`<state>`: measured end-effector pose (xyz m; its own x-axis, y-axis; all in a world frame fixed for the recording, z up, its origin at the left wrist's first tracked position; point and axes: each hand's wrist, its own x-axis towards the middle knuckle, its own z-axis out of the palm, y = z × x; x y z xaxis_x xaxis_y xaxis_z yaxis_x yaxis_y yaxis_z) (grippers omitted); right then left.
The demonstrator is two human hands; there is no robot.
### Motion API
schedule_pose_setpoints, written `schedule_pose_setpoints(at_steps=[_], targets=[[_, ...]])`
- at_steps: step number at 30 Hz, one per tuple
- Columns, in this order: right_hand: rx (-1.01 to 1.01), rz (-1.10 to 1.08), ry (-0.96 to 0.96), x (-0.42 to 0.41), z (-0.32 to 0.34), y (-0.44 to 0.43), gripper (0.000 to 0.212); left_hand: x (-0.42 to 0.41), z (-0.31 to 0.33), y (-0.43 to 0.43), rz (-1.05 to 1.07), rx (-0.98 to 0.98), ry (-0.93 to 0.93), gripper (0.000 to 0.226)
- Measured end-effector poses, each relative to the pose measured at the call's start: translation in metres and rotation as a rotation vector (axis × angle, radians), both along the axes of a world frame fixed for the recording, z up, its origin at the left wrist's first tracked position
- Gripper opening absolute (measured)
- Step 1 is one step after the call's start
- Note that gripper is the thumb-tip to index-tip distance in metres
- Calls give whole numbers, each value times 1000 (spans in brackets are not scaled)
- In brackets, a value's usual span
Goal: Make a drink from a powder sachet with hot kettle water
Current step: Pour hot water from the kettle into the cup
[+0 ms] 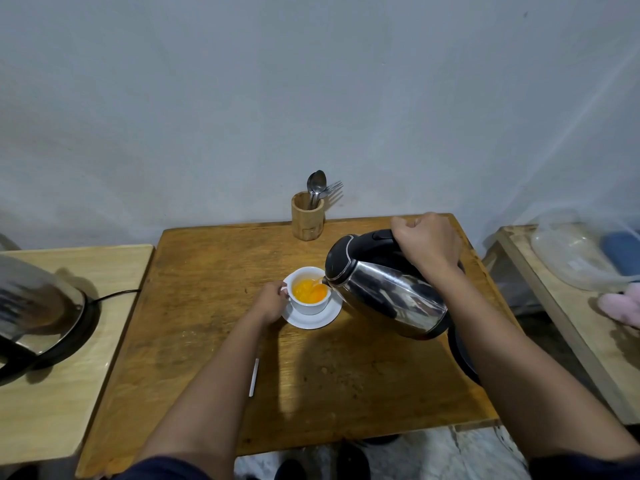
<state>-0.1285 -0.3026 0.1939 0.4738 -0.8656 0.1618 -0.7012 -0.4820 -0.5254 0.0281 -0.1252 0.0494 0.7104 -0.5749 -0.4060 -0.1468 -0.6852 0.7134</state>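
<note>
Our right hand [427,242] is closed in a fist around the black handle of the steel kettle [388,289], tipping it so the spout hangs just over the rim of the white cup [309,299]. A thin stream runs from the spout into the cup, where the liquid already shows bright orange. Our left hand [273,301] is curled against the cup's near-left side at the handle, fingers pinched on it, steadying it.

The cup stands on a white saucer [313,320], near the middle of the wooden table [214,306]. A thin white strip [254,377], perhaps the emptied sachet or a stirrer, lies flat on the table nearer to us, well apart from the saucer. Behind the cup, at the table's far edge, a wooden holder [307,216] keeps spoons and a fork upright. A dark round shape by our right forearm may be the kettle's base; we cannot tell for sure.

We judge the kettle to be heavy with water and its polished wall hot and slippery, so the handle is the only sensible place to hold it. The cup looks like ceramic: light, stiff, breakable, and likely warming fast, so we keep to its handle. It could slide on the smooth saucer if nudged.
</note>
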Motion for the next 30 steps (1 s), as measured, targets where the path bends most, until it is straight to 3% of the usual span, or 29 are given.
schedule_pose_setpoints(at_steps=[30], targets=[[-24, 17, 15, 7, -6, -1, 46, 1, -4, 1, -19, -22, -11, 32]])
